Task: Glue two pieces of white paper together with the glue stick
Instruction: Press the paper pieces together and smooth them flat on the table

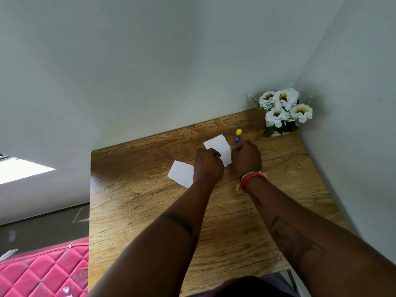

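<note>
Paper [219, 150] beside the glue stick [238, 135] was pinched by both hands [209, 166] [246, 158]; aligning edges squarely seemed wise.

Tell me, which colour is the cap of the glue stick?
Yellow. The glue stick has a blue body; the head view shows it best.

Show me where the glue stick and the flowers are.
glue stick [237, 136]: head view, on its blue body below the yellow cap.
flowers [284, 108]: head view, on the white blooms.
</note>
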A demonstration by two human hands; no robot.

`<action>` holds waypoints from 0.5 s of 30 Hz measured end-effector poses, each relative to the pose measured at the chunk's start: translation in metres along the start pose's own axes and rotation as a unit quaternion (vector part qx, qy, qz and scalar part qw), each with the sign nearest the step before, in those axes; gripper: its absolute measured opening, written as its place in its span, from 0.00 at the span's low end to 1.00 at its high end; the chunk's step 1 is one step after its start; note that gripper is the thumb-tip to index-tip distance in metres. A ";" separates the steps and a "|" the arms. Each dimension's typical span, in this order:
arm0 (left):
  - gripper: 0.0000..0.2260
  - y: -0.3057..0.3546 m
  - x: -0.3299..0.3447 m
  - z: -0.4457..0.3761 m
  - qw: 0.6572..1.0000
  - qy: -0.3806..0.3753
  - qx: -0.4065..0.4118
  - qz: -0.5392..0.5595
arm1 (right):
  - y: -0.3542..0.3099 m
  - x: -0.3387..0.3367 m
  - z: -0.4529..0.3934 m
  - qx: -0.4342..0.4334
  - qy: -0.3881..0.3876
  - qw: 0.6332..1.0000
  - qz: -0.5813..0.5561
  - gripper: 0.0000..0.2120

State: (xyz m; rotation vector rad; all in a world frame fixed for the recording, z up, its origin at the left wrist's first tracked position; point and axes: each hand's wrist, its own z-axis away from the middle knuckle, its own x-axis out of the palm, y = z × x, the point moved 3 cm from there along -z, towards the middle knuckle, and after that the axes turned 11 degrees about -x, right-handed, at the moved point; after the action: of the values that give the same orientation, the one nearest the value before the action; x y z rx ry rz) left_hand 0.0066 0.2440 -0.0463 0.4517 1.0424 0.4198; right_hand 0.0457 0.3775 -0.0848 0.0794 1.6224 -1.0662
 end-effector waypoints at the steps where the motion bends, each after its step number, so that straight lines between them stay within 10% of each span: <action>1: 0.12 -0.002 0.001 -0.001 1.000 0.006 -0.008 0.026 | -0.005 0.002 0.004 0.006 -0.020 1.000 0.006 0.16; 5: 0.12 -0.005 -0.001 0.000 0.986 0.018 -0.082 0.144 | -0.013 0.007 0.004 0.083 -0.086 0.993 -0.007 0.26; 15: 0.15 -0.030 -0.016 0.012 0.931 0.046 -0.188 0.309 | -0.026 -0.006 0.013 0.066 -0.110 0.971 -0.200 0.14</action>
State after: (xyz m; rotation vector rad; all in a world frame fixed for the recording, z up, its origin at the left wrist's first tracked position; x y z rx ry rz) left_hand 0.0133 0.2082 -0.0460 0.4096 0.8645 1.1923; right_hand 0.0429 0.3558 -0.0641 -0.2808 1.3945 -1.4368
